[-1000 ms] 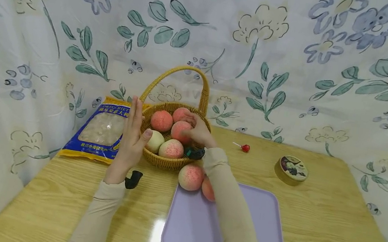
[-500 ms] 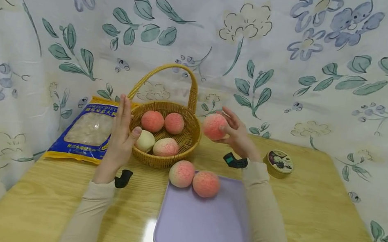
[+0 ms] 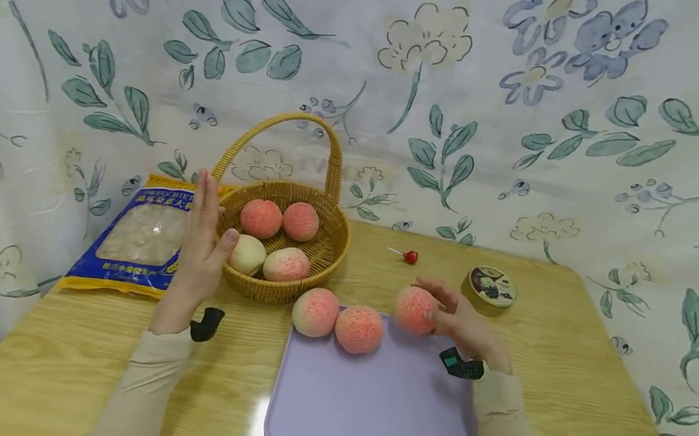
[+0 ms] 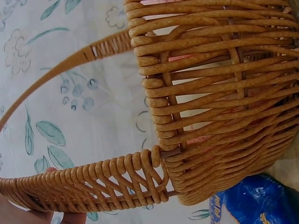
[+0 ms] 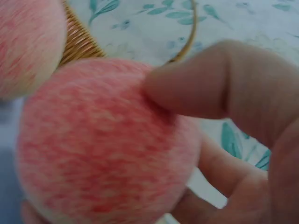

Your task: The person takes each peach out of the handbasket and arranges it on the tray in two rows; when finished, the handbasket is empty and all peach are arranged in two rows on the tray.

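My right hand holds a pink peach between thumb and fingers, at the far edge of the lilac tray. In the right wrist view, the thumb presses on this peach. Two more peaches, one pale pink and one redder, sit side by side at the tray's far left corner. My left hand stands upright with straight fingers at the left side of the wicker basket; its fingertips show behind the basket's handle in the left wrist view. Several peaches lie in the basket.
A blue and yellow bag of pasta lies left of the basket, partly behind my left hand. Toward the back of the wooden table are a red lollipop and a round tin. A floral curtain hangs behind.
My right hand has lifted a peach out of the basket and carried it right, then down to the tray's far edge. My left hand keeps its place beside the basket.
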Motion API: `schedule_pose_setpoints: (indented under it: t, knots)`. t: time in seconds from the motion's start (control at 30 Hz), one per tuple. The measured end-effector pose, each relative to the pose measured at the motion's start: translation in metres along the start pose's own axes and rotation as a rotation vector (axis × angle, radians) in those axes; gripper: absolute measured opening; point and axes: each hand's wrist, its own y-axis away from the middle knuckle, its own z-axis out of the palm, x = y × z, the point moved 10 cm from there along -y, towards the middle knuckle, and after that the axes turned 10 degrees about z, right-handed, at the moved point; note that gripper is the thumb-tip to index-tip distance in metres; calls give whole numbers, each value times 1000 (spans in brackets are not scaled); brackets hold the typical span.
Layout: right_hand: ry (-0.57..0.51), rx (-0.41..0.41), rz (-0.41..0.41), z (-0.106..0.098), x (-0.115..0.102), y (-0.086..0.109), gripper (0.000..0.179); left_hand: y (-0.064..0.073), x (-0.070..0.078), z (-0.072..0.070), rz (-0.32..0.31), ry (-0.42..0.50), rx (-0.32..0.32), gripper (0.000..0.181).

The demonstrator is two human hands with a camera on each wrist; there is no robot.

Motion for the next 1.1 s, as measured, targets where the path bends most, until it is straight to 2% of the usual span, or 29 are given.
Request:
schedule_pose_setpoints:
  t: [0.17, 0.3, 0.47, 0.63, 0.77, 0.93, 1.1]
  knots:
    - [198, -95, 35, 19, 5, 0, 65, 2, 0, -5, -18, -8, 3, 69]
    - [252, -128, 18, 25, 3, 0, 66, 3, 0, -8, -29, -28, 0, 72]
    - [284, -159, -44, 26, 2, 1, 64, 3, 0, -8, -38, -21, 0, 73]
    - [282, -196, -92, 26, 3, 3, 64, 3, 0, -6, -41, 3, -3, 71]
    - [229, -214, -106, 26, 4, 5, 65, 1, 1, -3, -20, -7, -1, 69]
    - [175, -211, -99, 23, 5, 6, 66, -1, 1, -1, -13, 0, -4, 68]
    - [196, -172, -61, 16, 6, 8, 64, -1, 0, 1, -16, 10, 0, 72]
